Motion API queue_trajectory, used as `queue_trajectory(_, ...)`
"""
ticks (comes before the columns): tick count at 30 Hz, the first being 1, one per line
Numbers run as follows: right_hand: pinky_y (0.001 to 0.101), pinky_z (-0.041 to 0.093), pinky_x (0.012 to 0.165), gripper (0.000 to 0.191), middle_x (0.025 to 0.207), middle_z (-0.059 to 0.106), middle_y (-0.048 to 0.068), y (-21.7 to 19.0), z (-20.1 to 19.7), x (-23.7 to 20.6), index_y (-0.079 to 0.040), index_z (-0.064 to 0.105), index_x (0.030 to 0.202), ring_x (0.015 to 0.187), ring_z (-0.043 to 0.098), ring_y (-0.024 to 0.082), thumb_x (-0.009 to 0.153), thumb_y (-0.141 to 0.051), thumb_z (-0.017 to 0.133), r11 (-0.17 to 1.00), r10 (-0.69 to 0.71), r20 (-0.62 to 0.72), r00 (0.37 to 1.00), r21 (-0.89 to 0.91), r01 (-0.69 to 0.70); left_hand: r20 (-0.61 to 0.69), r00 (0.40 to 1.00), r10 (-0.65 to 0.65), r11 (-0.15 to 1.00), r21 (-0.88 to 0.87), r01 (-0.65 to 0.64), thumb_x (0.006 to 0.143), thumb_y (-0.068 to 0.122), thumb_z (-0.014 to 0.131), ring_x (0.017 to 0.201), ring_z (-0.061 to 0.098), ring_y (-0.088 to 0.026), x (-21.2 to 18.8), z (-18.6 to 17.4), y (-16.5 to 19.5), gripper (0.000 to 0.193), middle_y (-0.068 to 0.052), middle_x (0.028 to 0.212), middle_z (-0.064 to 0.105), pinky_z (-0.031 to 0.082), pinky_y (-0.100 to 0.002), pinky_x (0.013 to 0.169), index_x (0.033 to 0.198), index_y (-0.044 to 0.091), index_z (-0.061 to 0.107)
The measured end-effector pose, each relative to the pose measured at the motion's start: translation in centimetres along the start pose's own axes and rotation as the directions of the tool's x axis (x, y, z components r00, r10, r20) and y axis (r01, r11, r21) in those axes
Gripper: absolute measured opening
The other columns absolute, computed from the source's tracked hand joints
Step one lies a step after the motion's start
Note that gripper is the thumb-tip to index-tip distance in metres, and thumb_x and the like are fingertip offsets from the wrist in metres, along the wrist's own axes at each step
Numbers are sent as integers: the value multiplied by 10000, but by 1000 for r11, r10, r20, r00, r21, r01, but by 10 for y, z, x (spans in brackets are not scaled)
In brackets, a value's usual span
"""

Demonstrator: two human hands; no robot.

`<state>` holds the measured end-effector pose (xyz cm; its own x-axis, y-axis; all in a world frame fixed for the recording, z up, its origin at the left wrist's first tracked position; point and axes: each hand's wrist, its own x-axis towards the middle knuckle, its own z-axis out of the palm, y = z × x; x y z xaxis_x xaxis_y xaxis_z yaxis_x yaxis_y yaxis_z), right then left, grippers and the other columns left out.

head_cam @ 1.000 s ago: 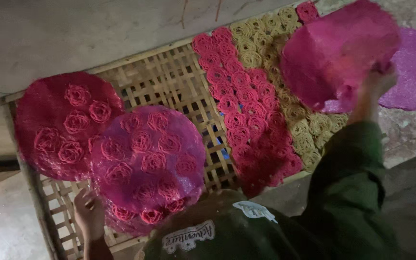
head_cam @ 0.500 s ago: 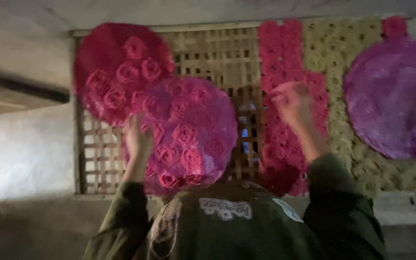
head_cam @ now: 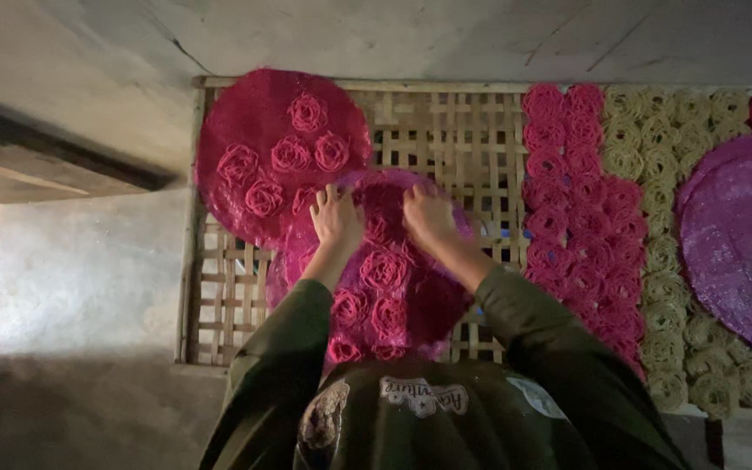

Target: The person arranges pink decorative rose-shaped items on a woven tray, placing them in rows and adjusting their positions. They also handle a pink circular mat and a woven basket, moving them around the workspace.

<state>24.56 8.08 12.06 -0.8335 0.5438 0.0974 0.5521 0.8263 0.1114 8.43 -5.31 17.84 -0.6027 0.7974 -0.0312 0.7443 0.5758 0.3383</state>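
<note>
Grey concrete floor point(head_cam: 71, 270) all round, carrying a long woven bamboo rack point(head_cam: 446, 139) with rows of pink and pale yellow noodle coils point(head_cam: 620, 235) on its right half, partly covered at the far right by a purple round mat point(head_cam: 737, 235). On the rack's left end, a red round mat point(head_cam: 254, 130) bearing pink rosette coils, overlapped at its lower right by a second pink round mat point(head_cam: 385, 287) with more rosettes. Pressed flat on that nearer mat's far edge, left hand point(head_cam: 337, 218) and right hand point(head_cam: 428, 216) side by side, fingers spread narrowly and gripping nothing visible.
</note>
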Motion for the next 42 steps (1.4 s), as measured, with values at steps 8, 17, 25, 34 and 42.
queue_trajectory(8, 385, 538, 822, 195, 1028, 760, 71, 142, -26, -8, -88, 740, 1078, 963, 691, 234, 947, -212, 667, -150, 392, 555, 734, 825, -544, 25, 999, 41, 983, -180, -36, 867, 296, 748, 1132, 593, -348, 23, 4, 15, 291, -114, 1147, 613, 503, -515, 922, 1084, 152, 620)
queue_trajectory(17, 469, 600, 889, 313, 1143, 721, 75, 235, -33, 72, -86, 678, 1170, 1042, 727, 235, 876, -105, 784, -369, 511, 307, 803, 922, -118, -67, 998, 2, 872, -488, -35, 838, 113, 729, 883, 699, -363, 38, 8, 22, 300, -132, 959, 712, 560, -482, 711, 1079, 98, 552)
queue_trajectory(25, 484, 556, 780, 576, 1032, 713, 247, 209, -50, 88, -19, 576, 1308, 943, 683, 432, 787, -207, 734, 848, 524, -399, 752, 159, -506, -52, 998, 27, 702, -710, -57, 872, 96, 730, 868, 750, -223, 48, 13, 21, 284, -140, 974, 757, 608, -380, 766, 1117, 53, 594)
queue_trajectory(34, 463, 565, 853, 521, 1011, 728, 167, 104, -67, 24, 3, 736, 1145, 845, 686, 248, 921, -468, 738, -433, -52, 547, 835, 741, -513, -122, 960, 252, 435, -872, -225, 1024, 142, 631, 1030, 745, -247, 46, 6, 102, 307, -145, 1163, 717, 596, -369, 789, 1265, 10, 496)
queue_trajectory(42, 444, 594, 904, 356, 1099, 756, 118, 198, -13, 41, -132, 689, 1220, 1031, 744, 309, 877, -203, 756, 643, 447, 18, 894, 689, -335, 25, 978, 208, 947, -257, -194, 954, 233, 626, 1199, 571, -330, -10, -30, 40, 373, -118, 1288, 593, 503, -495, 993, 1301, 99, 604)
